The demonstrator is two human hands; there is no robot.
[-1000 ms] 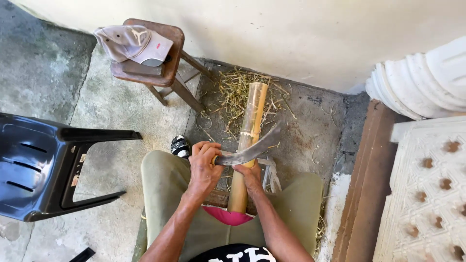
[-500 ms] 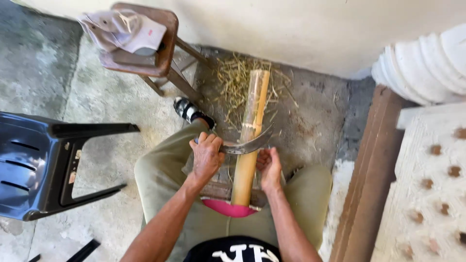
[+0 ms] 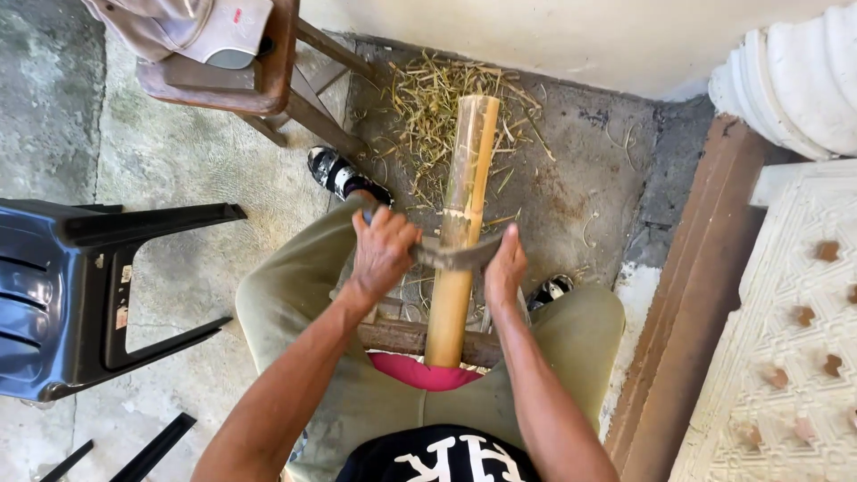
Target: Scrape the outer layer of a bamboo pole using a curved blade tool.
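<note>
Here's the view straight down onto a seated person's lap, and the bamboo pole (image 3: 460,232) runs right up the middle of the shot, its near end tucked between the knees, its far end lying out on the concrete floor (image 3: 589,187). Across it sits a curved metal blade (image 3: 455,256), set crosswise just above a node in the stalk. The left hand (image 3: 384,253) is wrapped tight around the blade's handle end, fingers curled over, knuckles up. The right hand (image 3: 506,268) is on the other end of the blade, pressed against it beside the pole, palm turned inward; whether its fingers close fully around the metal is hard to say from here. Both forearms reach in from the bottom of the frame, one on each side of the pole.

Beyond the far end of the pole lies a scatter of dry straw-coloured shavings (image 3: 437,98), thickest near the wall. One black-and-white shoe (image 3: 339,172) pokes out just left of the pole, another shoe (image 3: 549,290) peeks from under the right knee. Up at top left stands a brown wooden stool (image 3: 259,85) with a pale cap (image 3: 192,27) on its seat. At left, a dark plastic chair (image 3: 80,295). To the right, white moulded concrete pieces (image 3: 786,295).
</note>
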